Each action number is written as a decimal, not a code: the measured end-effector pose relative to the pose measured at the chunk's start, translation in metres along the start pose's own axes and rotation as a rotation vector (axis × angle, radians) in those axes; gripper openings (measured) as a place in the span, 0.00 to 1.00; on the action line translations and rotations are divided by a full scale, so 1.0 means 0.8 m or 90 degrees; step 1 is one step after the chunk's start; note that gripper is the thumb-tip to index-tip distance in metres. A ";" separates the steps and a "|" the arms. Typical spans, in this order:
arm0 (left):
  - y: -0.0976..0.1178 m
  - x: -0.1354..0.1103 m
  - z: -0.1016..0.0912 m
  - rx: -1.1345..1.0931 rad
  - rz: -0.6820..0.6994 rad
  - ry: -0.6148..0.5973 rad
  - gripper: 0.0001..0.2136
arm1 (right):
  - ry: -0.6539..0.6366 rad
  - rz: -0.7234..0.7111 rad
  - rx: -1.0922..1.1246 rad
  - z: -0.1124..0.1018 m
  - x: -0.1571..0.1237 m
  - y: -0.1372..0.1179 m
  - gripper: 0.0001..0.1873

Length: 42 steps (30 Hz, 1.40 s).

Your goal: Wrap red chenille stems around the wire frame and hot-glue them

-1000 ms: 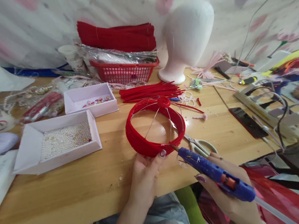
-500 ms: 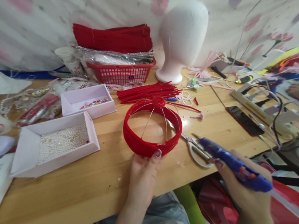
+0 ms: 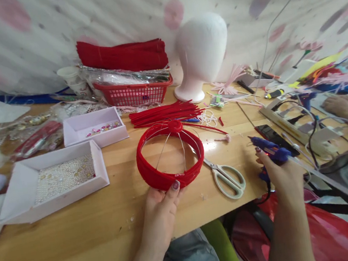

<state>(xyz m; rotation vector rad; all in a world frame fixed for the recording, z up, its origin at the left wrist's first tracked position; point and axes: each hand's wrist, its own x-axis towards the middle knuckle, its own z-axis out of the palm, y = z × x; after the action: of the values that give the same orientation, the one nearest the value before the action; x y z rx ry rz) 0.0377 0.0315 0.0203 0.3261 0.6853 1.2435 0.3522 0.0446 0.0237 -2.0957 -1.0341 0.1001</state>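
My left hand (image 3: pixel 161 209) grips the near edge of a red fuzzy ring-shaped headpiece frame (image 3: pixel 154 173), thumb on the outside. Thin wires arch over its opening to a round red disc (image 3: pixel 175 126) at the back. At the right, near the table's edge, my right hand (image 3: pixel 282 176) is closed on a blue hot glue gun (image 3: pixel 269 148), its nozzle pointing left and a clear glue stick (image 3: pixel 334 182) trailing out behind. Between the hands lie scissors with pale handles (image 3: pixel 228 179), the blade tips hidden behind the red frame.
White boxes hold pearl beads (image 3: pixel 64 177) and pink gems (image 3: pixel 103 128). Red pipe cleaners (image 3: pixel 165 113) lie behind the frame. A red basket (image 3: pixel 137 94) and white foam head (image 3: pixel 202 54) stand at the back. A phone (image 3: pixel 276 139), power strip (image 3: pixel 302 130) and another person's hands (image 3: pixel 337 106) are rightward.
My right hand has carried the glue gun right, away from the scissors, lowering it toward the table near the phone. The left hand still holds the red frame. The camera view has shifted.
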 end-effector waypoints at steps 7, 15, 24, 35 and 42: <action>-0.002 0.002 -0.005 0.011 0.001 0.001 0.25 | -0.004 0.041 -0.009 0.005 0.000 -0.005 0.30; -0.001 0.001 0.001 0.000 0.000 0.021 0.26 | 0.438 -0.128 0.106 -0.008 -0.129 -0.055 0.12; 0.005 -0.001 0.007 0.011 0.005 0.017 0.26 | -0.183 -0.361 0.239 0.075 -0.118 -0.150 0.16; 0.055 -0.061 -0.019 0.374 -0.136 0.063 0.19 | -0.153 -0.429 0.288 0.080 -0.092 -0.190 0.09; 0.110 -0.059 -0.005 0.909 0.642 0.015 0.09 | -0.144 -0.441 0.336 0.091 -0.083 -0.195 0.08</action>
<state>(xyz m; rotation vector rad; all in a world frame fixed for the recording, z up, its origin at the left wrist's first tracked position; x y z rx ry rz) -0.0387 0.0139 0.0820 2.0211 1.4490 1.4524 0.1805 0.0990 0.0620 -1.1996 -1.6122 0.2358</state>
